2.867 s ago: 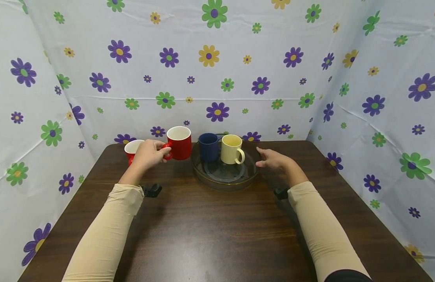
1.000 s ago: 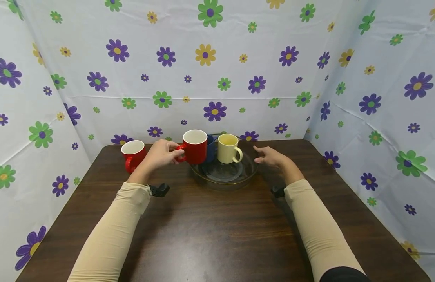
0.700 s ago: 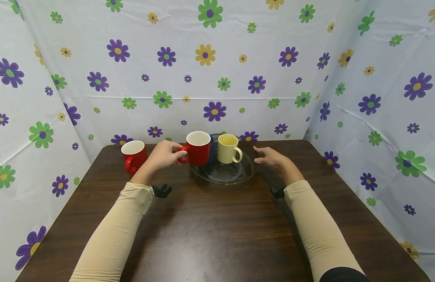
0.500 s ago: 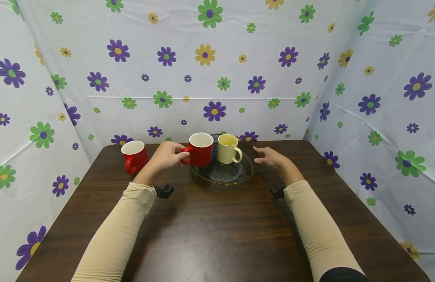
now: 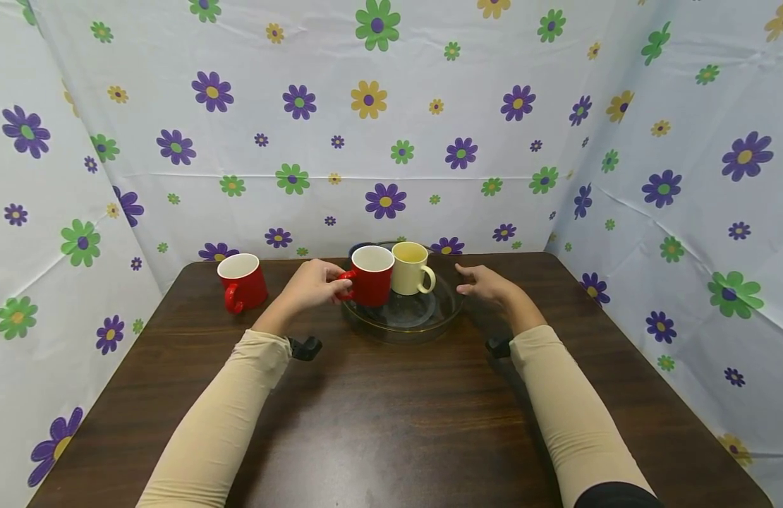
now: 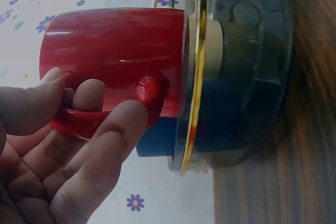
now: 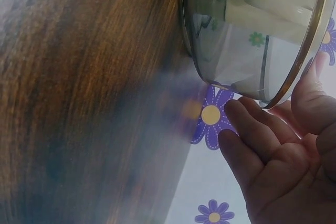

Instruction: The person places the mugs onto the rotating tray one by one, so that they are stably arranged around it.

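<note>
By its handle, my left hand [image 5: 314, 286] grips a red mug [image 5: 374, 286], white inside and upright. In the left wrist view this red mug [image 6: 115, 51] stands just above the gold rim of a clear glass dish [image 5: 404, 335]. Inside the dish sits a pale yellow mug [image 5: 407, 271], its handle toward the right. A dark blue mug [image 6: 157, 139] is mostly hidden behind the red one. My right hand [image 5: 489, 286] is at the dish's right side, fingers relaxed and thumb close to the rim, as the right wrist view shows.
A second red mug [image 5: 244, 286] stands on the dark wooden table [image 5: 391, 423] at the back left, handle toward me. Flower-patterned cloth [image 5: 258, 99] hangs behind the table and along both sides.
My left hand has carried the red mug rightward and nearer to me, from left of the dish to over its left part, now covering most of the blue mug. My right hand stays put.
</note>
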The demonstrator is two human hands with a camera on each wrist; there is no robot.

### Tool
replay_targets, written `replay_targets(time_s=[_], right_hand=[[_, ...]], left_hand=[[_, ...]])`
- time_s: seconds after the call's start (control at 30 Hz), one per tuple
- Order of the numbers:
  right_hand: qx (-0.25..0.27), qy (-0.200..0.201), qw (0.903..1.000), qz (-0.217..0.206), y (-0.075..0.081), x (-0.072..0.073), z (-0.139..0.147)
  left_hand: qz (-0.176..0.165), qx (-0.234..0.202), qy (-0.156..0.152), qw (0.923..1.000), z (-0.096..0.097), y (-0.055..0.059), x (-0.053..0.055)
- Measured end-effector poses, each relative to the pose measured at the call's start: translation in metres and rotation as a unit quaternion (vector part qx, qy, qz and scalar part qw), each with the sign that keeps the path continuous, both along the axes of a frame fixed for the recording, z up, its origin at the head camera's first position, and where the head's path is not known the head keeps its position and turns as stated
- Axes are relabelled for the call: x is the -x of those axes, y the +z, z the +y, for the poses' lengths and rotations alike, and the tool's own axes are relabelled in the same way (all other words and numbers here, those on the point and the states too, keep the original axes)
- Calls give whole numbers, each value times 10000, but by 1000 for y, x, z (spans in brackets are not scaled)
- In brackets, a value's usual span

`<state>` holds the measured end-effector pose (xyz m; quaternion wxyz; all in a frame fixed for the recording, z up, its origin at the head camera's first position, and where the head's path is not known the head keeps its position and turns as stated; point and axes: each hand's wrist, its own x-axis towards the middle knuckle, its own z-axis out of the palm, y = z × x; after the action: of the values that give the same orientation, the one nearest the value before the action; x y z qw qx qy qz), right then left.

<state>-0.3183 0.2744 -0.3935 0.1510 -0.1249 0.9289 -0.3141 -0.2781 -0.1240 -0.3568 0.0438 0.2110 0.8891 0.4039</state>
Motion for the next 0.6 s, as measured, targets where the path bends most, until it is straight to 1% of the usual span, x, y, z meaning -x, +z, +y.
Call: replay_targets(time_s=[0.27, 0.43, 0.6], right_hand=[[91, -94, 9999, -94, 0, 0, 1], [143, 3, 9999, -51, -3, 2, 1], [247, 13, 9997, -32, -3, 2, 0]], left_hand=[[-64, -19, -92, 9999, 9, -5, 2], [-97, 38, -122, 9999, 15, -9, 3], [-188, -10, -208, 9996, 20, -13, 3]])
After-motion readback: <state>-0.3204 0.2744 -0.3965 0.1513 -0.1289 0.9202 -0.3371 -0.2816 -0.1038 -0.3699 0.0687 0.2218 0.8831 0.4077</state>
